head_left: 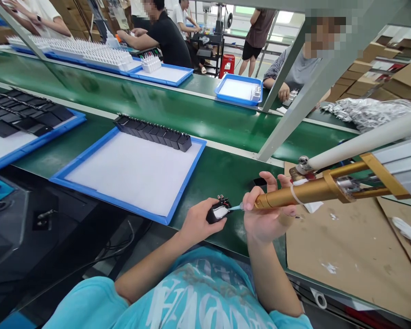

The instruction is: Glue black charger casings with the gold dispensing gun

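Note:
My left hand (200, 221) grips a small black plug housing (212, 215) with metal pins at its top and white paste on its open side. A gold-coloured glue dispensing gun (287, 195) comes in from the right, and my right hand (265, 217) is closed around its front end. Its pale blue nozzle (237, 207) reaches to the white paste in the housing. Behind my right fingers lies a small black piece (259, 182), partly hidden.
A blue tray (169, 217) with a white liner holds a row of black housings (154, 132). Another tray (7, 160) of black parts stands left. Brown cardboard (329, 246) covers the bench at right. A slanted metal post (294, 100) rises ahead. Co-workers sit across the green belt (192, 121).

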Motion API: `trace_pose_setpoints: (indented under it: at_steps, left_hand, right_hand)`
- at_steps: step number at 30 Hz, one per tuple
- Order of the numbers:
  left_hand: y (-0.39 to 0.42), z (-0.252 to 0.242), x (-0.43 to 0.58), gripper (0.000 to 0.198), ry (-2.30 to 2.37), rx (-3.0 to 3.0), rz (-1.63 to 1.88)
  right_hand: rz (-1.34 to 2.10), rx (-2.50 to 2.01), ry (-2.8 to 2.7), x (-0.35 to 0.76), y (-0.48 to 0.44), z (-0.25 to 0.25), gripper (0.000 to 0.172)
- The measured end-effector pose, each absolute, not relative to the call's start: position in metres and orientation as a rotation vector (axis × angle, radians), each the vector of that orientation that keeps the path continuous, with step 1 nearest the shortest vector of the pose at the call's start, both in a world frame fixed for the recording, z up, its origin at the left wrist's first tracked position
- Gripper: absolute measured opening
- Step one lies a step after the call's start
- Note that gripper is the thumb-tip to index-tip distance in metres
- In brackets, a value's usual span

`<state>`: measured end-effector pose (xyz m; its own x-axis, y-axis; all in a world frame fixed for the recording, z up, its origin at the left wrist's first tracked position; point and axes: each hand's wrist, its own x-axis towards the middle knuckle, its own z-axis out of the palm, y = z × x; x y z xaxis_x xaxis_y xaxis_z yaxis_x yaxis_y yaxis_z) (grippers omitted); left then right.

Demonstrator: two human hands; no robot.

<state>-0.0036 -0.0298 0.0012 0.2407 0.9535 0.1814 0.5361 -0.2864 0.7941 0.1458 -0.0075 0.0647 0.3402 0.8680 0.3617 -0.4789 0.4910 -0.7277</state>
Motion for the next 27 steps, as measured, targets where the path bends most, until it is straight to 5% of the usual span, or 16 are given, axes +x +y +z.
trace_pose_setpoints:
  at_steps: [27]
  left_hand:
    - [-0.023,-0.003,0.015,0.037,1.255,1.909,1.014]
  right_hand:
    - [0.952,-0.535,-0.852,0.128,-0.009,0.071,0.039]
